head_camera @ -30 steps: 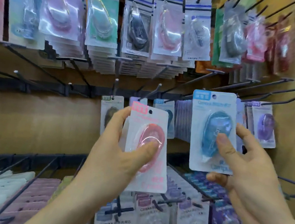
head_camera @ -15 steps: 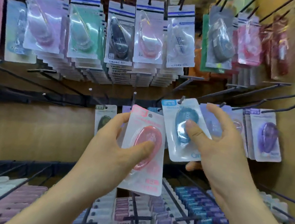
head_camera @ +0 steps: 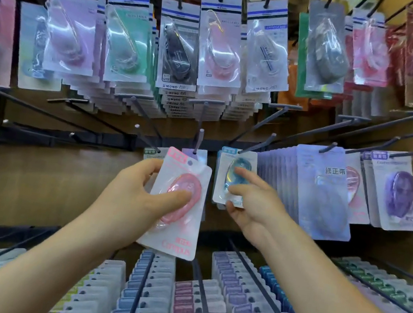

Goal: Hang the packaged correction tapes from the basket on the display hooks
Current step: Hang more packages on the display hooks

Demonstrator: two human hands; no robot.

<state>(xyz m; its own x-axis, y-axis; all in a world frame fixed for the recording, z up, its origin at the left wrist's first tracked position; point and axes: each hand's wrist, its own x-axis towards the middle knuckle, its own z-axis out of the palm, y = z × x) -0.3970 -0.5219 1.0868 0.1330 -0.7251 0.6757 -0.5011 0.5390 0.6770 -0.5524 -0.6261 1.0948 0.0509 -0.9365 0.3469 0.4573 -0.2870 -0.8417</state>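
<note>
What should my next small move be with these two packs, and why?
Probably push the blue pack back: its hole sits only at the tip of the hook, the right hand pinching it. The pink pack in the left hand is not yet hung.

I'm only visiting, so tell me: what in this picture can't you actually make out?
- Basket: outside the head view's frame.
- Blue package, pinched by the right hand: whether its hole is over the hook is too small and blurred to tell.
- Pink package, held by the left hand: small print blurred; only "Campus" reads.
- Packages hanging behind the pink package: mostly hidden by it.
</note>
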